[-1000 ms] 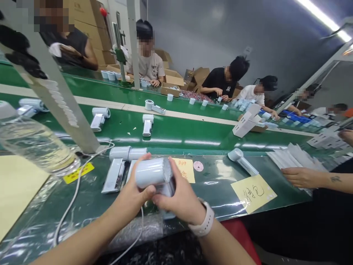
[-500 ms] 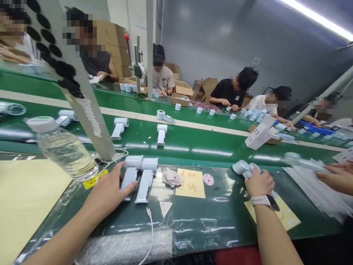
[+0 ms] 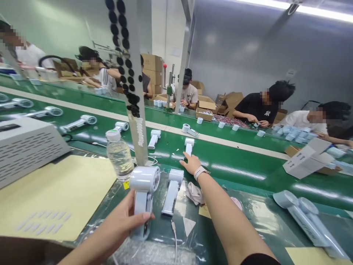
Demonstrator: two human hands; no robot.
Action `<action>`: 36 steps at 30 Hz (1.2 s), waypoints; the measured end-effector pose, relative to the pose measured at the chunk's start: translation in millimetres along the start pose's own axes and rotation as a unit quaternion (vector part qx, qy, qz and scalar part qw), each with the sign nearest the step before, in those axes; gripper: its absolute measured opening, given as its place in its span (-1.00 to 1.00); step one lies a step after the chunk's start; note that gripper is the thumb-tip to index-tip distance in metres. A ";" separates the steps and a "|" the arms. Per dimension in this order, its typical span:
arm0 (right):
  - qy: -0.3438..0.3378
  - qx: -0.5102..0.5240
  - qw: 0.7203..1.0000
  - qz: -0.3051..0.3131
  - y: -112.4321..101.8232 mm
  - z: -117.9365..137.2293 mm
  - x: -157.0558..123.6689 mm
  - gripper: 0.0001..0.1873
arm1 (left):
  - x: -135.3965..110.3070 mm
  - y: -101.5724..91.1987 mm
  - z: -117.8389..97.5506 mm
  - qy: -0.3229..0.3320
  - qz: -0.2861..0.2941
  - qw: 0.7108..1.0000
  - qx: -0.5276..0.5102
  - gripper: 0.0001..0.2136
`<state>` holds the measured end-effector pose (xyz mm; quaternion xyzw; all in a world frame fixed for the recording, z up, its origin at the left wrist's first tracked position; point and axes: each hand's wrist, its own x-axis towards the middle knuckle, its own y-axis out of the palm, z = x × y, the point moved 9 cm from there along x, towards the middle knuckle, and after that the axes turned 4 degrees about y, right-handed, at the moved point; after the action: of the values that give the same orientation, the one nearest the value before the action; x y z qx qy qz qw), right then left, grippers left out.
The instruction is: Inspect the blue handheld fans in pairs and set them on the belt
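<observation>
Left hand (image 3: 125, 217): forearm enters from the lower left, wrist bent upward, thumb laid across the front of the handle and the other fingers wrapped behind it. Grip is firm on a pale blue handheld fan (image 3: 145, 179), which stands head up above the near bench edge.

Right hand (image 3: 193, 165): arm stretched forward across the bench, palm down, fingers reaching over the green conveyor belt (image 3: 234, 162). The fingers overlap the lower handle of a second fan (image 3: 189, 142) lying on the belt; whether they have closed on it or merely hover cannot be told. A white watch strap (image 3: 199, 172) circles the wrist.

A third fan (image 3: 170, 195) lies on the bench just right of the held one, near a crumpled cloth (image 3: 194, 193) and the plug end of a white cable (image 3: 173, 227).

Markings: an interlocked NY logo (image 3: 267, 113) reads on a co-worker's black shirt. Lettering on the handle of a bench fan (image 3: 307, 224) at far right is too blurred to read. The right forearm partly covers a yellow note (image 3: 204, 211), and no wording on it is legible
</observation>
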<state>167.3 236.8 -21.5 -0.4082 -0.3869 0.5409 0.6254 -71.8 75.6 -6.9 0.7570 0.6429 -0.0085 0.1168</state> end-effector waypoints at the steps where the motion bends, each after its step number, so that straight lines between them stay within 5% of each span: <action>1: -0.001 0.007 1.000 0.002 -1.0 6.6 2.2 -0.66 | -6.6 1.3 2.0 -0.004 0.000 1.000 -0.021 -0.53; 4: 0.002 0.037 0.999 -0.004 -19.2 13.8 -0.7 -0.70 | -14.1 2.3 7.6 -0.024 -0.005 0.995 -0.096 -0.68; 7: -0.022 0.090 0.996 -0.013 -46.5 21.6 -27.9 -0.72 | -5.5 4.4 9.0 -0.030 -0.012 0.986 -0.166 -0.58; 14: -0.178 0.173 0.969 -0.002 -67.6 69.3 -181.2 -0.65 | 23.5 45.0 7.4 -0.020 0.034 0.936 -0.350 -0.45; 17: -0.213 0.210 0.954 0.020 -57.2 70.0 -217.0 -0.69 | 23.8 54.5 10.9 -0.035 0.060 0.923 -0.378 -0.44; 22: 0.016 0.135 0.989 0.052 -3.0 25.5 -207.9 -0.95 | 19.0 54.3 -4.3 0.034 0.119 0.919 -0.373 -0.51; 27: -0.016 0.155 0.984 0.081 22.1 43.6 -215.3 -0.83 | 14.8 51.1 -19.3 0.079 0.136 0.926 -0.343 -0.47; 30: -0.037 0.301 0.937 0.174 26.3 53.1 -226.8 -0.87 | 12.5 48.2 -20.4 0.060 0.111 0.931 -0.341 -0.44; 33: -0.002 0.505 0.814 0.286 32.2 64.2 -238.0 -0.90 | 10.1 49.2 -25.1 0.068 0.096 0.929 -0.351 -0.42; 34: 0.015 0.543 0.784 0.299 32.9 67.4 -239.7 -0.88 | 9.7 50.5 -27.2 0.075 0.094 0.928 -0.353 -0.43; 36: 0.033 0.573 0.767 0.287 31.1 72.7 -239.8 -0.82 | 9.9 54.4 -29.0 0.082 0.095 0.927 -0.354 -0.44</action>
<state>61.1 8.1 -33.8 -0.0834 0.1513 0.8022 0.5715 -21.0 82.7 28.7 0.7218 0.5366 0.2932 0.3242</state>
